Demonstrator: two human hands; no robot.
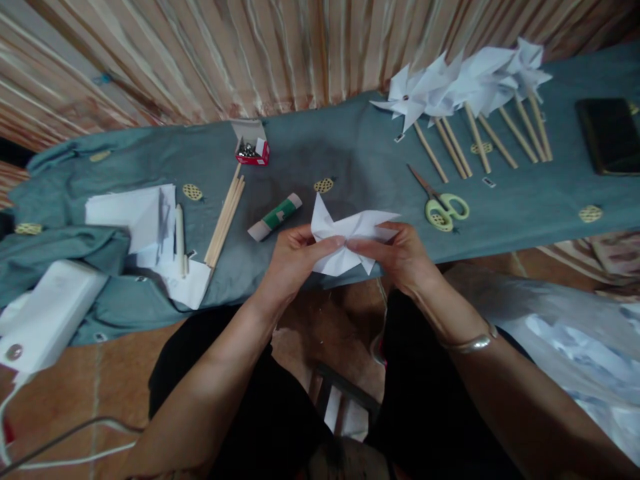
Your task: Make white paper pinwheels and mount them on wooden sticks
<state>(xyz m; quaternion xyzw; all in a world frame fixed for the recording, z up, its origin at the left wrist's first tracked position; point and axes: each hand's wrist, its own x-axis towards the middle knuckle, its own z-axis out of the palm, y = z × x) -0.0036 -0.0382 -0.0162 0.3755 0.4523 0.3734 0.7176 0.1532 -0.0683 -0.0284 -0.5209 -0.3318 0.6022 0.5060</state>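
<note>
Two hands, one piece: left hand (300, 253) and right hand (401, 257) both pinch the folded white paper (359, 223), thumbs on top, tips almost meeting at its centre. Paper lies directly between them, over the near edge of the tabletop (300, 150); its longer spread runs side to side, hand to hand, so neither hand is nearer. Whether it touches the tabletop, cannot tell. Just beyond the left hand: green-banded tube (277, 215), long axis slanting away and rightward. Left of that, a bundle of wooden sticks (226, 217), similar slant, steeper. Scissors (436, 193) beyond the right hand, blades pointing away and leftward. Farther, left of the paper: open red box (253, 153) of small metal pieces. Farthest, off right: cluster of paper pinwheels (470, 87), handles pointing back nearward
</note>
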